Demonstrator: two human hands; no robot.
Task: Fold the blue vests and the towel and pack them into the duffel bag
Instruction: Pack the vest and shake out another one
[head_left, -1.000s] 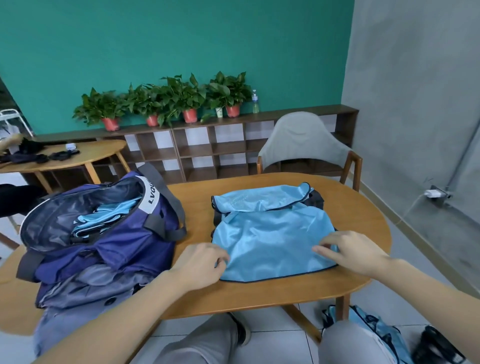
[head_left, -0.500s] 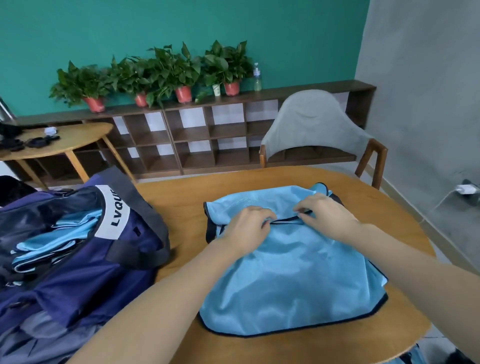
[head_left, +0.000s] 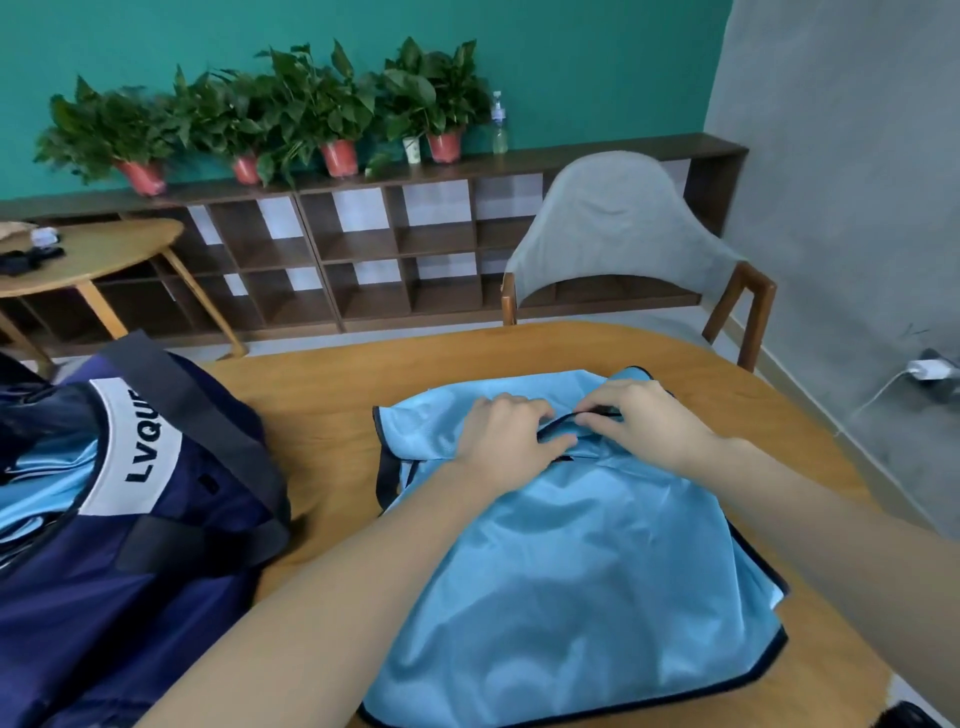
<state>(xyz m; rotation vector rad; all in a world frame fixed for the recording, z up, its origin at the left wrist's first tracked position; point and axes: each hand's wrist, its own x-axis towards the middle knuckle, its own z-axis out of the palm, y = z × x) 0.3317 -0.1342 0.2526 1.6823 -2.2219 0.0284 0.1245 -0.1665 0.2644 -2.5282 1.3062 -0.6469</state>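
A light-blue vest (head_left: 571, 597) with dark trim lies flat before me; the navy bag (head_left: 130, 561) at my left holds more blue vests (head_left: 41, 483).

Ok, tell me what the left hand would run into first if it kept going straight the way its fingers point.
The left hand points right along the blue vest, so it would likely meet the right hand first; their fingertips already look nearly touching over the dark trim.

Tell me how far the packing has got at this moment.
Done: light blue fabric already lies inside the open navy duffel bag. In hand: a shiny light blue vest with dark trim lies spread on the oval wooden table; the left hand and right hand pinch its dark trim at the far end. Left: finishing this fold and packing it. No towel is visible.
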